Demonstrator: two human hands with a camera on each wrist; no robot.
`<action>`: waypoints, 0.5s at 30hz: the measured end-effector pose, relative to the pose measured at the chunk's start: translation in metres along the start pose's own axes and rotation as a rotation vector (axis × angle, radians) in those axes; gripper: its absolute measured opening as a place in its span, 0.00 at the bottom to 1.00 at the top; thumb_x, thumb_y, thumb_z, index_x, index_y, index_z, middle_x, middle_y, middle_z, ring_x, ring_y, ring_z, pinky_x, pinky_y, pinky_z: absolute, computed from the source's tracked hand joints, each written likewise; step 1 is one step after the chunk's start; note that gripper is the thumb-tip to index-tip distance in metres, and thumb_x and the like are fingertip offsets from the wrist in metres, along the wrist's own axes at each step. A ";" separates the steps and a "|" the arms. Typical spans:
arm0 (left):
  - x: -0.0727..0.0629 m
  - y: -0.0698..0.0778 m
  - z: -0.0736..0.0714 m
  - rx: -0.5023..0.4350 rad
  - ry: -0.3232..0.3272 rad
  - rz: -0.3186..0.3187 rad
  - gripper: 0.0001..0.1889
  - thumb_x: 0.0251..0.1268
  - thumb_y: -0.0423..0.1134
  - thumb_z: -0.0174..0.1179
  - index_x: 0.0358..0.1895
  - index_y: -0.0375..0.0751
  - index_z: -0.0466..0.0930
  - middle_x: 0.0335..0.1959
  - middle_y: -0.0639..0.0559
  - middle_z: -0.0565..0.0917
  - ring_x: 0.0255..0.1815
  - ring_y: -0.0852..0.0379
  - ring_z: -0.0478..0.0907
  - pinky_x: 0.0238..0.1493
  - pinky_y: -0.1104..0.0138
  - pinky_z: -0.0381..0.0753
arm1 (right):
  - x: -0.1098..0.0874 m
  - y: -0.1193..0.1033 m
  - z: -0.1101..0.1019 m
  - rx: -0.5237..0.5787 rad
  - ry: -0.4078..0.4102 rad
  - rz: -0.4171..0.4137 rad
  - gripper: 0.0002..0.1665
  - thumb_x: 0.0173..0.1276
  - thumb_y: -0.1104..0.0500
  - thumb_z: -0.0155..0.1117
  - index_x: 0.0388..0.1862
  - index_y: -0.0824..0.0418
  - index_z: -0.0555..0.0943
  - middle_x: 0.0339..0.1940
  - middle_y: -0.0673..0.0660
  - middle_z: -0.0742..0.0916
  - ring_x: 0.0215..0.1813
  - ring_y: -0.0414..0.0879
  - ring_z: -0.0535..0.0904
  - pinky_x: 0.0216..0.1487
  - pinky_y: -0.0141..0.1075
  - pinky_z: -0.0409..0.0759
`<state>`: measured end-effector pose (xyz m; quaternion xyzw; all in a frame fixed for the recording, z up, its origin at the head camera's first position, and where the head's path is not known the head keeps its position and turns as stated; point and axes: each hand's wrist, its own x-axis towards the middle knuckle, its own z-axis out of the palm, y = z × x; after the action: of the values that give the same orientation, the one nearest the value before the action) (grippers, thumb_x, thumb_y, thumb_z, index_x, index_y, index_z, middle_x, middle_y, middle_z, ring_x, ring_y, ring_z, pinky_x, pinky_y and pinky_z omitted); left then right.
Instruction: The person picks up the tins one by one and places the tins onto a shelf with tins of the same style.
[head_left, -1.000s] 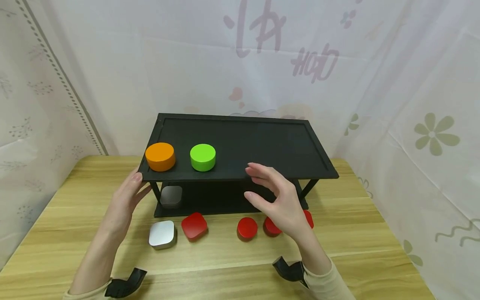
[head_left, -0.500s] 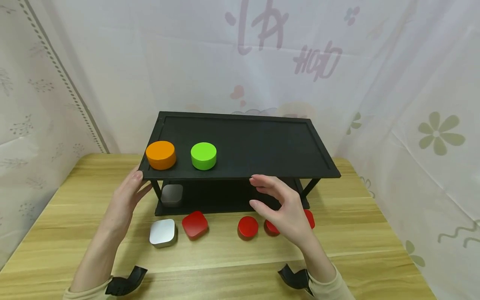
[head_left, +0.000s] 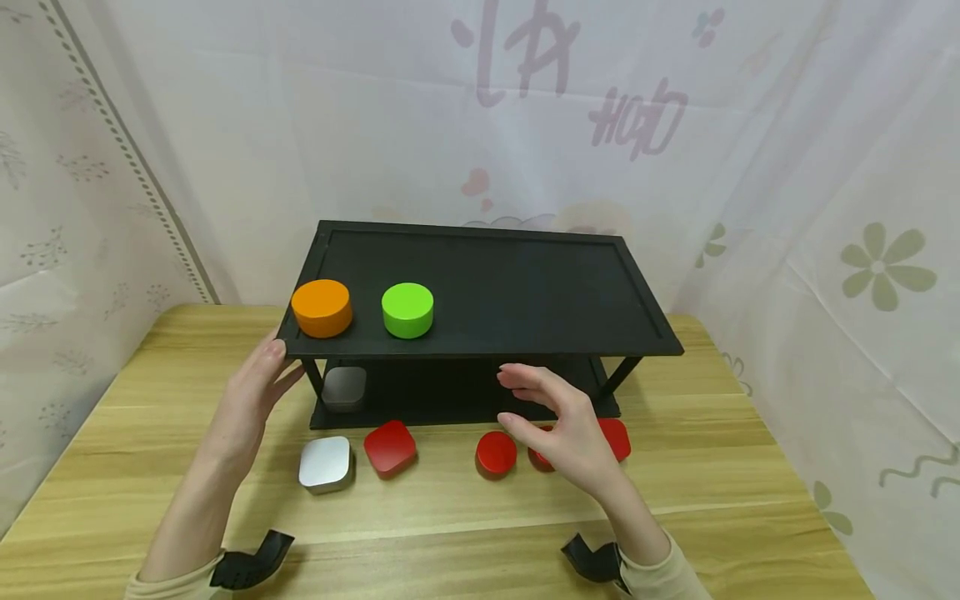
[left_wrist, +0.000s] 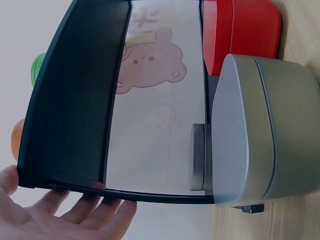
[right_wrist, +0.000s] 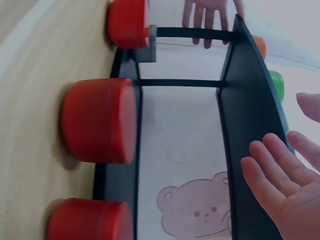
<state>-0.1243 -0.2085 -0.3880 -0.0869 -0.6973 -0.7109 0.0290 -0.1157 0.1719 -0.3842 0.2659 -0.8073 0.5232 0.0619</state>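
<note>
A black two-tier shelf [head_left: 525, 292] stands on the wooden table. On its top tier sit an orange round tin [head_left: 321, 307] and a green round tin [head_left: 407, 310]. My left hand [head_left: 258, 387] rests with straight fingers [left_wrist: 80, 212] against the shelf's front left corner [left_wrist: 70, 110]. My right hand [head_left: 555, 417] hovers with its fingers [right_wrist: 277, 182] spread, holding nothing, in front of the lower tier. It is above a red round tin [head_left: 496, 454] and a second red tin [head_left: 540, 458] that it partly hides.
A grey tin [head_left: 344, 388] sits on the lower tier at the left. In front of the shelf lie a silver square tin [head_left: 325, 463], a red square tin [head_left: 389, 447] and a red tin [head_left: 618, 437] at the right. Curtains close in behind and on both sides.
My right hand has dropped from the front edge of the top tier to the level of the lower tier, nearer the red tins. The left hand has stayed put.
</note>
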 end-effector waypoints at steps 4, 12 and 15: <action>0.000 0.000 0.000 0.005 -0.001 0.001 0.26 0.86 0.48 0.38 0.80 0.48 0.62 0.79 0.57 0.63 0.74 0.69 0.64 0.63 0.82 0.73 | -0.003 0.006 0.002 -0.016 -0.019 0.040 0.31 0.67 0.60 0.74 0.68 0.48 0.78 0.63 0.51 0.86 0.63 0.46 0.84 0.65 0.45 0.85; 0.001 0.001 0.000 0.005 -0.003 -0.003 0.26 0.86 0.48 0.38 0.80 0.49 0.61 0.79 0.57 0.63 0.74 0.69 0.64 0.63 0.82 0.73 | -0.009 0.013 0.002 -0.055 -0.048 0.095 0.32 0.66 0.59 0.75 0.69 0.46 0.77 0.64 0.49 0.85 0.63 0.50 0.83 0.66 0.43 0.85; 0.000 0.000 0.000 0.004 -0.001 -0.005 0.26 0.86 0.48 0.38 0.80 0.49 0.61 0.79 0.57 0.63 0.74 0.69 0.64 0.63 0.82 0.73 | -0.010 0.016 0.003 -0.066 -0.072 0.107 0.33 0.67 0.58 0.75 0.69 0.45 0.76 0.64 0.48 0.85 0.64 0.52 0.83 0.66 0.44 0.84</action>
<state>-0.1244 -0.2088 -0.3876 -0.0854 -0.6989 -0.7096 0.0269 -0.1147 0.1783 -0.4027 0.2386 -0.8389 0.4890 0.0134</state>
